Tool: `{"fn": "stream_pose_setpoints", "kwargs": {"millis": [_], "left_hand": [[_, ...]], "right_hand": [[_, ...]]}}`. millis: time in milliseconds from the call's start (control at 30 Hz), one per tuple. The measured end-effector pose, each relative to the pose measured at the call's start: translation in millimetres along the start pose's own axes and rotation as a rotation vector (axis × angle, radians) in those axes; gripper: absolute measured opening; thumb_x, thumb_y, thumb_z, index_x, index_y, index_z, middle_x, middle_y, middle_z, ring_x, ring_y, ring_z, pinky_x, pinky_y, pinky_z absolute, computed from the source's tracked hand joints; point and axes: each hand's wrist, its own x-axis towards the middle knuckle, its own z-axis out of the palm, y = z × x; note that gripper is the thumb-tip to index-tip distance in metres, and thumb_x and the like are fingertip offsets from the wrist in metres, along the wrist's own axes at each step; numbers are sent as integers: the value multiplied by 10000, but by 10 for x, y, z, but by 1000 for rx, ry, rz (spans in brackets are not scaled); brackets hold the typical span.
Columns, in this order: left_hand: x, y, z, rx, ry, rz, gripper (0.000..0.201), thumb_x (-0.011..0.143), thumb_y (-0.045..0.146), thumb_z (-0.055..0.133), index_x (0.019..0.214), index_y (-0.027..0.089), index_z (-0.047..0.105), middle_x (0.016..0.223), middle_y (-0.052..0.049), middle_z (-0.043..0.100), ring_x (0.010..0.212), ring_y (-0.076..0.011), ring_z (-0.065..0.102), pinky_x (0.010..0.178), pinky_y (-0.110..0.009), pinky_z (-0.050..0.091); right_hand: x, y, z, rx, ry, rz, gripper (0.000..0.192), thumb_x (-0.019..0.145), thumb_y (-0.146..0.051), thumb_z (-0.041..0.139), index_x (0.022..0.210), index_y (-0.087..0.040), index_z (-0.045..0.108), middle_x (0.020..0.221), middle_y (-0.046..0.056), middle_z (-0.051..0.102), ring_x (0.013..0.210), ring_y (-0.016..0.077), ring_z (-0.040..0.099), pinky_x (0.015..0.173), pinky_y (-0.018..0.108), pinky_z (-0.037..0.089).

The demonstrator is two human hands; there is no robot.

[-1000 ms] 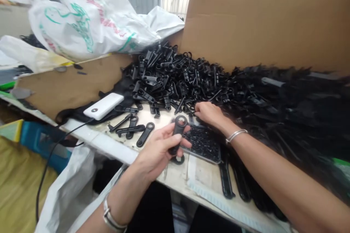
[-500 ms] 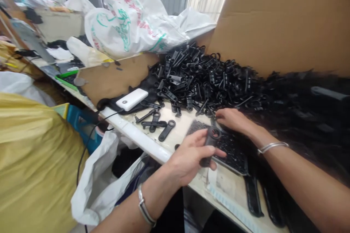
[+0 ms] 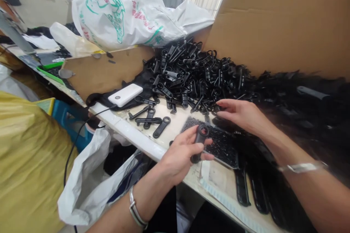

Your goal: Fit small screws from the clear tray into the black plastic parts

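Head view: one camera, looking down at a messy desk point(image 3: 136, 136).
Left hand point(image 3: 180, 154): near the front edge of the desk, fingers curled shut around one black plastic strap piece point(image 3: 199, 142).
Strap piece: it stands nearly upright in the hand, ring end on top (the long way runs up and down, tipped a little to the right).
Right hand point(image 3: 242, 114): farther back on the desk, palm down, fingers loosely spread; I cannot tell if the fingertips pinch anything.
Pile of black pieces point(image 3: 197, 76): heaped toward the back of the desk, right by the right hand's fingertips, so that hand is nearer to it than the left.
Clear tray point(image 3: 221, 145): flat between the two hands, full of small dark bits.
Loose pieces point(image 3: 153, 118): a few lie flat, left of the left hand.
White power bank point(image 3: 125, 94): near the left edge of the desk, with a black cable hanging off.
Cardboard wall point(image 3: 279, 18): stands behind the pile.
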Motion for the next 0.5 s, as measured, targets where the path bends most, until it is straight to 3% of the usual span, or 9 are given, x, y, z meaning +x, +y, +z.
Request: {"fn": "stream_pose_setpoints", "kwargs": {"millis": [100,167,333,500], "left_hand": [[15,10,33,25,-15,-13,421,760,-16,538,1136,158,617,1270,-104,543,1187,-261,508,752,-288,548],[25,9,56,39,-68,1,445,770,-18,524,1170,160,604,1263,-100,564,1182,-244,510,792,-297,539],[7,-1,86,73,-117,37,459,778,-15,518,1196,159,596,1213,-90,607,1127,-209,547,843,-296,517],[-34,-13,82,134,-127,135,450,799,2,515,1211,170,584,1256,-81,590,1150,-203,541,877,-285,493]], "right_hand": [[-377,-297,-145,340,10,-79,351,824,-404,666,1122,-220,675,1030,26,695,910,234,659,800,313,540],[-575,-481,-161,420,37,-166,276,839,-357,663,1084,-233,684,1034,14,687,894,218,657,786,307,540],[-727,-679,-71,308,184,-394,155,871,-202,639,1022,-188,673,1035,38,648,906,173,626,812,271,510],[-708,-706,-14,265,227,-445,161,880,-151,623,1037,-157,658,1057,63,617,911,161,614,817,261,507]]}}
